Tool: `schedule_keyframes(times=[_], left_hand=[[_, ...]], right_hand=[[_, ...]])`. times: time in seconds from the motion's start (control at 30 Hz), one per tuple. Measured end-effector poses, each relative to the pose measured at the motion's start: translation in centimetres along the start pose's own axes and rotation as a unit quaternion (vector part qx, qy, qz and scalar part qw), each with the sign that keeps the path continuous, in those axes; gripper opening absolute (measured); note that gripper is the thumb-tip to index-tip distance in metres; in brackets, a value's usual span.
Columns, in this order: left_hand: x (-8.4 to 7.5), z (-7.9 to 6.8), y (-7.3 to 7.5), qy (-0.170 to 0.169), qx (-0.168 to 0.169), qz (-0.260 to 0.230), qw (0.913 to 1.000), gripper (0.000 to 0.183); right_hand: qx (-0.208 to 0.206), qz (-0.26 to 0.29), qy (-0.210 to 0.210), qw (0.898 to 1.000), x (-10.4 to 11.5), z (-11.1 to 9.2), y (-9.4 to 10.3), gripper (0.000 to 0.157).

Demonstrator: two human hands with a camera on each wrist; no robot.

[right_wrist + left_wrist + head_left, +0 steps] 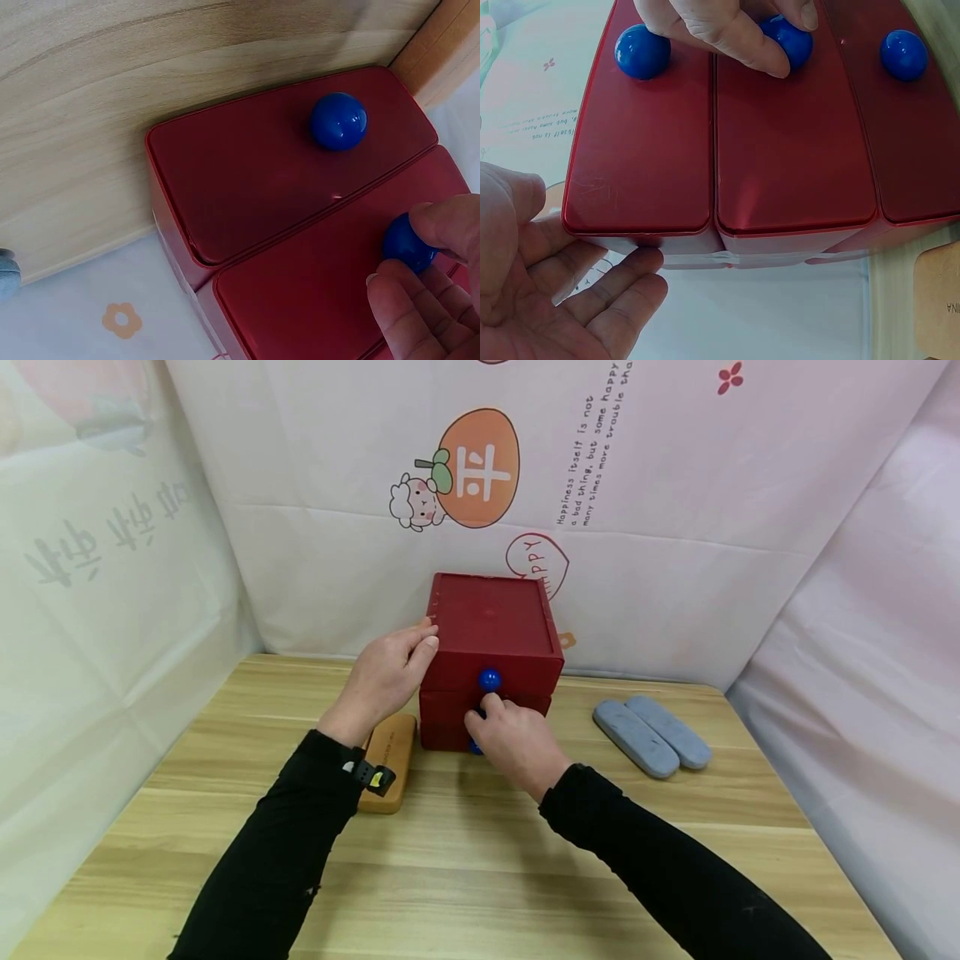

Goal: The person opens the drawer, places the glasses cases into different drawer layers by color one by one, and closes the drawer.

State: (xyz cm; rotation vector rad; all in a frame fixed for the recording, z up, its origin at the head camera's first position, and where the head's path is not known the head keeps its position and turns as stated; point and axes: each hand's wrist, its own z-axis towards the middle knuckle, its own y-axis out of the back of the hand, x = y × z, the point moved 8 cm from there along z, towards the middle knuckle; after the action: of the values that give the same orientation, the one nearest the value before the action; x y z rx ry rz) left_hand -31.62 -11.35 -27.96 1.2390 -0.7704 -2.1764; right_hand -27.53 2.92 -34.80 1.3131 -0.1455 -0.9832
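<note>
A small red drawer box [491,614] stands on the table, its front stacked with three drawers that each carry a round blue knob. My right hand [517,739] pinches the middle knob [407,244] between thumb and fingers. Above it the top knob [490,680] is uncovered, and the bottom knob [338,121] shows under the hand. With fingers extended, my left hand [386,668] rests against the box's upper left side. In the left wrist view its fingertips [649,259] lie along the side of the top drawer [641,172].
A tan oblong case [395,752] lies just left of the box, partly behind my left wrist. To the right, two grey-blue oblong cases [636,740] lie side by side on the wooden table [480,877]. A printed white cloth [322,552] hangs close behind the box.
</note>
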Motion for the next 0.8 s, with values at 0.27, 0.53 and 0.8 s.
schedule_keyframes(times=[0.27, 0.53, 0.8], left_hand=[[0.06, -0.02, -0.07, 0.004, 0.001, 0.001, 1.0, 0.056], [0.03, -0.05, -0.05, 0.006, 0.001, 0.002, 1.0, 0.056], [0.0, -0.11, -0.07, 0.008, 0.001, -0.004, 1.0, 0.056]], right_hand=[[-0.004, 0.003, -0.005, 1.0, 0.08, -0.1, 0.04, 0.018], [0.001, 0.004, -0.008, 1.0, 0.19, -0.36, 0.19, 0.019], [-0.011, 0.017, -0.008, 1.0, 0.43, -0.61, 0.65, 0.013]])
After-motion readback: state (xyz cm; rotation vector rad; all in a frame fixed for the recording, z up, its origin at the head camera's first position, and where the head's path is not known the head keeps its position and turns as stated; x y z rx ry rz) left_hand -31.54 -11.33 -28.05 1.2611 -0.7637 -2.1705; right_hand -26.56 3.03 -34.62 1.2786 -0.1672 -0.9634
